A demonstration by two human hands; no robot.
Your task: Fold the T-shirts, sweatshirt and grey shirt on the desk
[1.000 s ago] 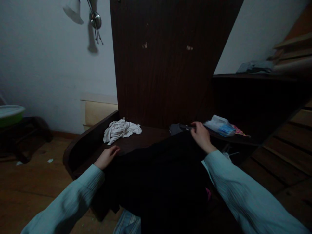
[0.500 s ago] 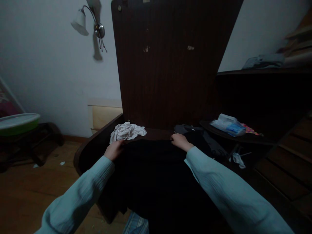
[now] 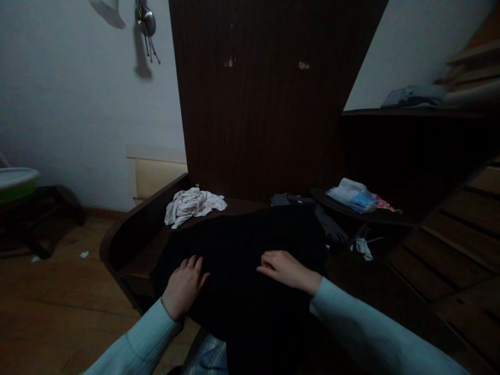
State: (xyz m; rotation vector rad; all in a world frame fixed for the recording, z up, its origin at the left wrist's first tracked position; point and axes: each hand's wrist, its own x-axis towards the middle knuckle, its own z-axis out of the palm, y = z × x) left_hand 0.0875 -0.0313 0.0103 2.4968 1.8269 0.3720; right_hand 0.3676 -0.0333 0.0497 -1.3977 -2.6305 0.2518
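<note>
A black garment (image 3: 238, 234) lies spread over the dark wooden surface, and its near part hangs down toward me. My left hand (image 3: 185, 285) rests over its left side, fingers slightly apart and thumb out, gripping nothing that I can see. Over the right half is my right hand (image 3: 287, 268), its fingers bent and the thumb a little apart from them, with no cloth visibly pinched. Folds and edges of the black cloth are hard to make out in the dim light. Beyond it, at the left, sits a crumpled white cloth (image 3: 193, 205).
Dark grey clothing (image 3: 330, 224) lies behind the garment at the right. A plastic package (image 3: 353, 197) sits on a low shelf (image 3: 394, 217). A tall dark panel (image 3: 258, 114) stands behind. At left, a green basin (image 3: 17, 190) rests on a dark stool (image 3: 37, 216).
Both hands have let go of the garment's far edge and drawn back toward me over the cloth. The garment now lies flatter across the surface. My view has tilted down slightly.
</note>
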